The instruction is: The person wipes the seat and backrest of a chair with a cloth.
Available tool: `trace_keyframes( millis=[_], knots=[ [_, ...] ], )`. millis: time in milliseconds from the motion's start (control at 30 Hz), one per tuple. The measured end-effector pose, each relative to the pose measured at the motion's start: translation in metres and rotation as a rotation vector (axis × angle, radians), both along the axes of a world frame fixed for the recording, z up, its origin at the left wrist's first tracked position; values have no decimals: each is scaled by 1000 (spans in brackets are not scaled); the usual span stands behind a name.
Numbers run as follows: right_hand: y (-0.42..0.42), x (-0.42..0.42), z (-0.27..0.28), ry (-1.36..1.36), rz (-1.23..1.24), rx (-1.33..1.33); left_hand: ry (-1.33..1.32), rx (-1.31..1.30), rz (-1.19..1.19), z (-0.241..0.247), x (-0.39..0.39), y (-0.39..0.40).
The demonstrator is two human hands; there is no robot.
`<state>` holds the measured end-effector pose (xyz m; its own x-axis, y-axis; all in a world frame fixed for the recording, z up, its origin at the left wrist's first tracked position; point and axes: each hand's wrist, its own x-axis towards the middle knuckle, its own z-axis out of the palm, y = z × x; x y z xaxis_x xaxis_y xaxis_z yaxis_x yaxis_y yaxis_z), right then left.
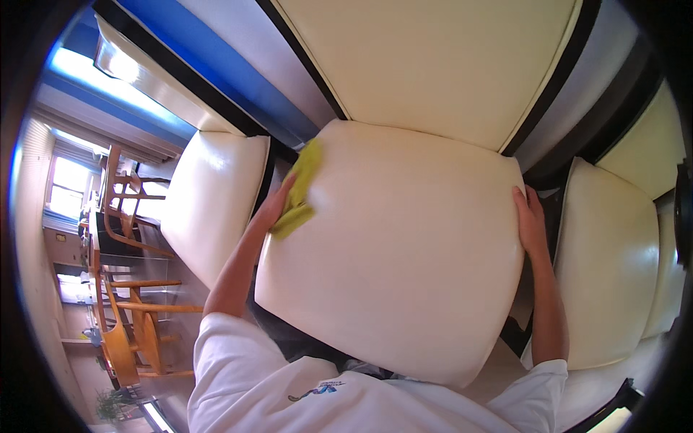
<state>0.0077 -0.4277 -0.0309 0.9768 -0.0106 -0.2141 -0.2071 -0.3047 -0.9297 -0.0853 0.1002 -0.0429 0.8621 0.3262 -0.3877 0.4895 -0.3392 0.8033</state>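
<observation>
A chair with a cream, leather-like padded seat (395, 238) and a matching backrest (433, 65) stands directly before me. At the seat's left edge, my left hand (276, 205) holds a yellow-green cloth (301, 189), which lies partly over the seat's side and top. My right hand (528, 216) rests against the right edge of the seat, with the thumb on top and the fingers over the side; no object shows in it.
Similar cream chairs stand close on the left (216, 200) and right (606, 260). Behind them is a blue and white striped wall (216, 48). Farther left are wooden chairs (141, 325), a table and a window (70, 178).
</observation>
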Motion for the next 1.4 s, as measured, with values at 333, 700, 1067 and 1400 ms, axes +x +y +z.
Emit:
trace_keyframes(
  millis=[333,700,1067,1400],
  knots=[
    [-2,7,-13,-22,-5,-79,-332,943,-563,69,-33,-142],
    [0,-1,-2,-25,38,-49,-407,796,-717,52,81,-102],
    [-13,-3,7,0,89,-151,-103,51,-186,23,89,-49],
    [-4,2,1,-26,65,-216,-33,893,55,30,-34,-92]
  ],
)
